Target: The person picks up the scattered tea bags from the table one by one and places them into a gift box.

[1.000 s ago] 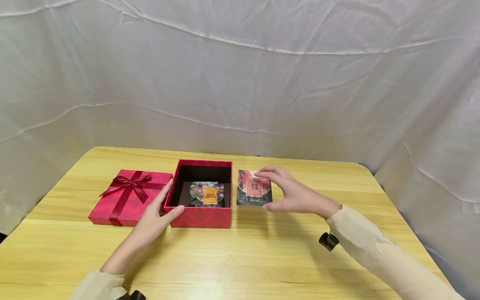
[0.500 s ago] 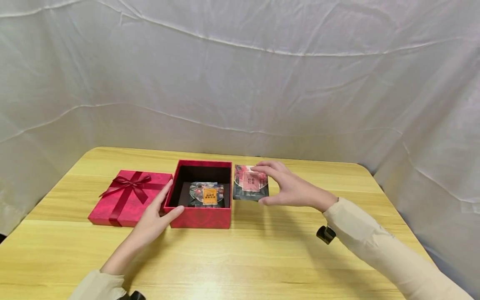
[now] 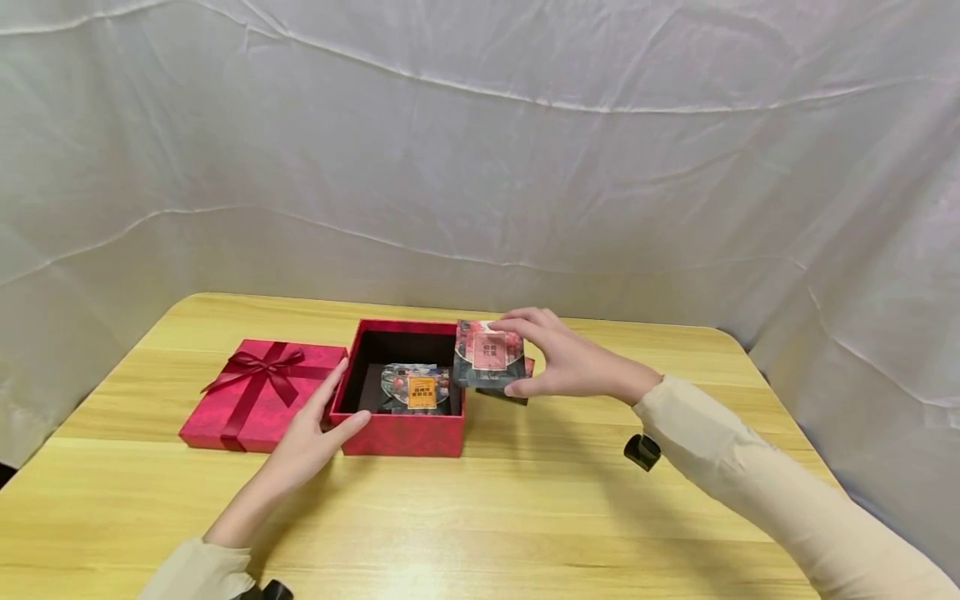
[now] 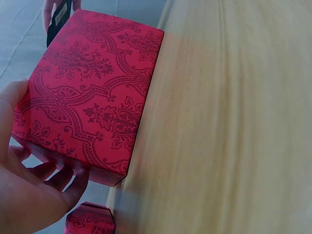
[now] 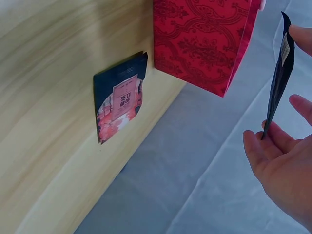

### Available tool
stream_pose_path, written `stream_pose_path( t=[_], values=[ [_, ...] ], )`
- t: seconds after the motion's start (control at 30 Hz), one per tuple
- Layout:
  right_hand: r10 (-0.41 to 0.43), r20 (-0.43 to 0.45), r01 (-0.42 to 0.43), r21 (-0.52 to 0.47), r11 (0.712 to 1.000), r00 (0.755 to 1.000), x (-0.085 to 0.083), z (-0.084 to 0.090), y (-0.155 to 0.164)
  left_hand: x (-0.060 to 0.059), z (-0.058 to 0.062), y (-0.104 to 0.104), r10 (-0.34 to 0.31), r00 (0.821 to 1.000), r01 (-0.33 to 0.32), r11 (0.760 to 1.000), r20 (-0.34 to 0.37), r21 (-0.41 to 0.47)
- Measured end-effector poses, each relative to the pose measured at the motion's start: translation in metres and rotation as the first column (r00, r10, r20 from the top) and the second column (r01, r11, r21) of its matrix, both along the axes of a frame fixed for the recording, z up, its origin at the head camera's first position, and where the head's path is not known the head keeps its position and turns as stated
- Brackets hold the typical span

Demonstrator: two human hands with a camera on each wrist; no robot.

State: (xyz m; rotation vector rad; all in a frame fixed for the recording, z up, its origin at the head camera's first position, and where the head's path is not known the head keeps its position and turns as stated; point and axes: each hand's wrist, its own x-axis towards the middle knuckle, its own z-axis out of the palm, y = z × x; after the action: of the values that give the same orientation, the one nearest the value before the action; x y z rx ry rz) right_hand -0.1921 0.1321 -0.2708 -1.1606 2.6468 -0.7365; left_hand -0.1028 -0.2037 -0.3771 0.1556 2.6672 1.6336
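Lid left of box – packet inside.

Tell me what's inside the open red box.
Inside the red box lies one dark packet with an orange label, flat on the black floor. The front wall and the packet the right hand holds over the right rim hide part of the floor.
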Motion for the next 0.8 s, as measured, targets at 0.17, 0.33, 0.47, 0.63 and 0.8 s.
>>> stream_pose_path(
  t=[0.17,0.33,0.47,0.63,0.8],
  values=[
    [0.0,0.003,0.0,0.022,1.0,1.0,-0.003,0.003,-0.008,0.0,-0.001,0.0,-0.001,1.0,0.001,1.0,0.0,0.006],
    [0.012,0.021,-0.013,0.052,0.999,1.0,-0.005,0.006,-0.016,0.0,-0.001,-0.001,-0.004,1.0,0.004,1.0,0.002,0.009],
    [0.016,0.043,-0.019,0.071,0.997,0.999,-0.007,0.007,-0.021,0.0,-0.001,-0.001,-0.003,1.0,0.003,1.0,0.004,0.01],
    [0.024,0.058,-0.028,0.07,0.997,0.998,-0.011,0.007,-0.028,0.0,-0.001,0.0,-0.003,1.0,0.003,1.0,0.006,0.005],
    [0.012,0.074,-0.019,0.103,0.995,0.997,-0.014,0.009,-0.036,-0.001,-0.001,-0.001,-0.006,1.0,0.006,1.0,0.005,0.0]
  ],
)
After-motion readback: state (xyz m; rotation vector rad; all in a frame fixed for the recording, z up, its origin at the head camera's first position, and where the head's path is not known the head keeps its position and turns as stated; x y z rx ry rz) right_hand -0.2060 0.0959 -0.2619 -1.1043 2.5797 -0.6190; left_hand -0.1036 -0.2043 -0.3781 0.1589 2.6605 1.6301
